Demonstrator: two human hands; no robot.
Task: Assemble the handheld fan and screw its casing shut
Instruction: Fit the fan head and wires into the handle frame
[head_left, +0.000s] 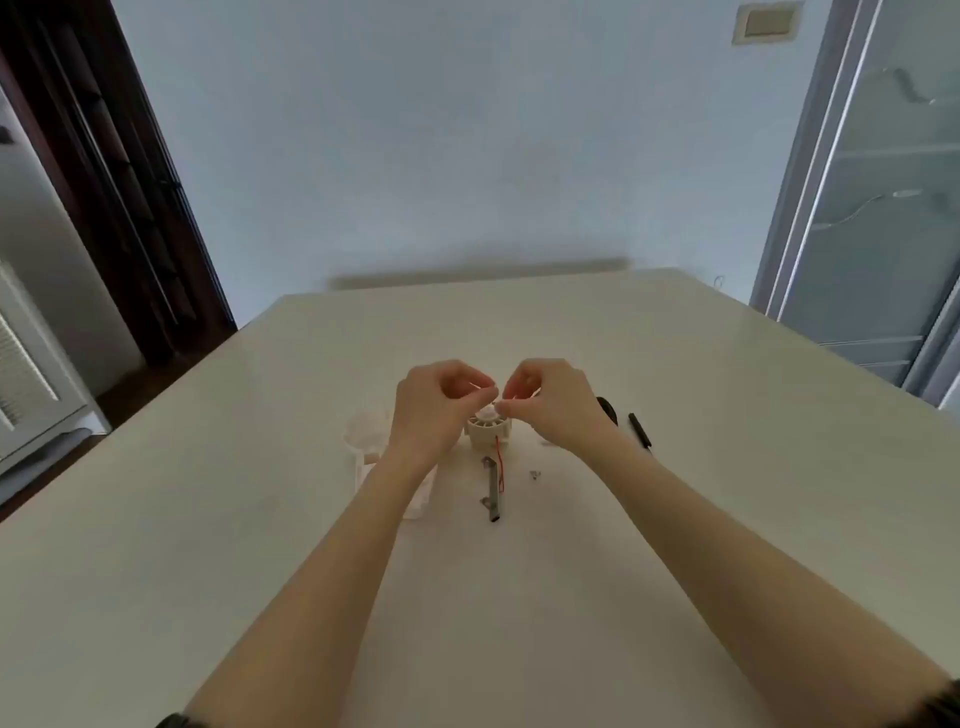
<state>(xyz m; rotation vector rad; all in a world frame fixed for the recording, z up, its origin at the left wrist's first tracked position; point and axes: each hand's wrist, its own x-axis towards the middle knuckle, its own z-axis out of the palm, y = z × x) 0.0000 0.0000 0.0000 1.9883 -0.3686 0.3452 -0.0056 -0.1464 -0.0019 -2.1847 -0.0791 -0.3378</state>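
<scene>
A round white fan motor housing (487, 431) with radial ribs stands on the table (675, 364). A red wire (500, 465) runs down from it beside a dark metal strip (489, 491). My left hand (439, 408) and my right hand (553, 402) hover just above the housing, fingers curled, fingertips nearly meeting over a small white part (491, 411) on its top. What each pinches is too small to make out. A white casing shell (371, 441) lies left of my left wrist, partly hidden by the forearm.
A small screw (535, 474) lies right of the metal strip. A black screwdriver (640, 430) and a dark rounded object (607, 409) lie to the right behind my right wrist. The table's far edge meets the wall; a glass door stands at right.
</scene>
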